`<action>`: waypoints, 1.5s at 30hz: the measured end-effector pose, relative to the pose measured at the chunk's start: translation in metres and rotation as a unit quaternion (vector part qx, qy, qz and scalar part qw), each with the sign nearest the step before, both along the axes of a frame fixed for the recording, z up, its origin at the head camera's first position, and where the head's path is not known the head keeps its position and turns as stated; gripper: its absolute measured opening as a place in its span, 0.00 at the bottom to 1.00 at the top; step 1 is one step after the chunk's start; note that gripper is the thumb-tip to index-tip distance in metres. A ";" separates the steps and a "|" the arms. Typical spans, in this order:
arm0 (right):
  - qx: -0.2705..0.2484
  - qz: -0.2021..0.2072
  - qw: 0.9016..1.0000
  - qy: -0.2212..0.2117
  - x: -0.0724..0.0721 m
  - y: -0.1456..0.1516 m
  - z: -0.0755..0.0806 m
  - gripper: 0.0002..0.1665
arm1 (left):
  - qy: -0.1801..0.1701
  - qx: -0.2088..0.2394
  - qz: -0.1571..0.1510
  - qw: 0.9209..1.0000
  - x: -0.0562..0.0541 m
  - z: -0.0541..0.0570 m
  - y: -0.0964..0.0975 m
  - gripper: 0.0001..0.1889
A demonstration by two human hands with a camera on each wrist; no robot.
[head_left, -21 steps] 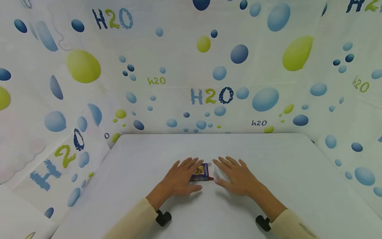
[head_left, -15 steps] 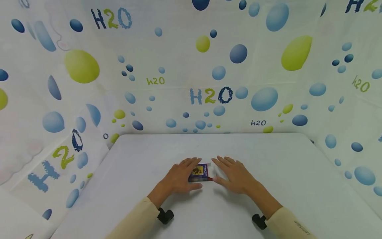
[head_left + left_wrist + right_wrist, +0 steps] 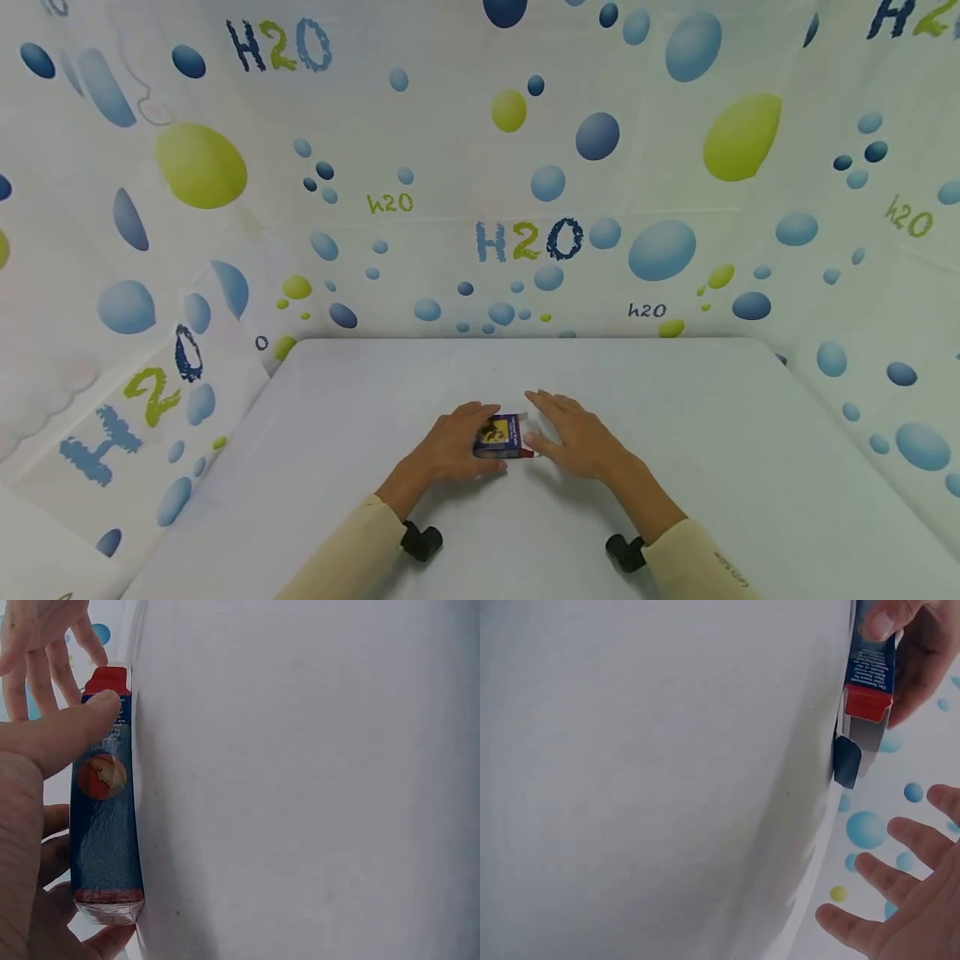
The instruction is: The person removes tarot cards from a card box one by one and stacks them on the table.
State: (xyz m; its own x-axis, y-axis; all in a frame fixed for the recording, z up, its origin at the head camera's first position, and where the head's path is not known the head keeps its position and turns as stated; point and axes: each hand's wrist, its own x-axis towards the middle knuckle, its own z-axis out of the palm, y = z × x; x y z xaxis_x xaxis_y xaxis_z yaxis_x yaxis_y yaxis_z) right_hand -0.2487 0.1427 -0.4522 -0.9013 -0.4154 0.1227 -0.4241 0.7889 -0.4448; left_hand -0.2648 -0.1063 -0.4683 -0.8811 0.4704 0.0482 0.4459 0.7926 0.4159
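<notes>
A small dark blue cardboard box (image 3: pixel 496 434) with a yellow picture on top lies flat on the white table, near its middle. My left hand (image 3: pixel 446 446) grips its left part, thumb along the near side and fingers along the far side. In the left wrist view the box's long side (image 3: pixel 107 840) carries a round picture of a head in profile. The right end is unsealed: a red flap (image 3: pixel 867 703) and a blue flap (image 3: pixel 847 762) stick out there. My right hand (image 3: pixel 583 440) is held beside that end, fingers spread and nothing in them.
The white tabletop (image 3: pixel 390 375) stretches out around the box. Behind it and at both sides hangs a white curtain (image 3: pixel 442 150) printed with blue and green drops and H2O lettering. A black strap mount (image 3: pixel 422 542) sits at each wrist.
My left hand has closed in on the box, its thumb and fingers drawing nearer to the sides. My right hand has shifted a little left, towards the flapped end.
</notes>
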 end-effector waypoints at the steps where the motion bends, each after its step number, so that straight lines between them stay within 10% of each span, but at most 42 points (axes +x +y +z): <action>1: -0.006 0.000 1.000 -0.003 0.000 0.000 0.000 0.42 | -0.003 0.003 0.001 1.000 -0.001 -0.001 0.000 0.46; 25: -0.070 0.010 0.997 -0.043 -0.002 0.007 0.003 0.43 | 0.002 0.084 -0.005 0.996 -0.006 0.000 0.003 0.38; 45: -0.128 0.074 0.985 0.088 0.029 0.002 0.013 0.39 | 0.055 0.161 -0.032 0.985 0.022 0.038 -0.005 0.38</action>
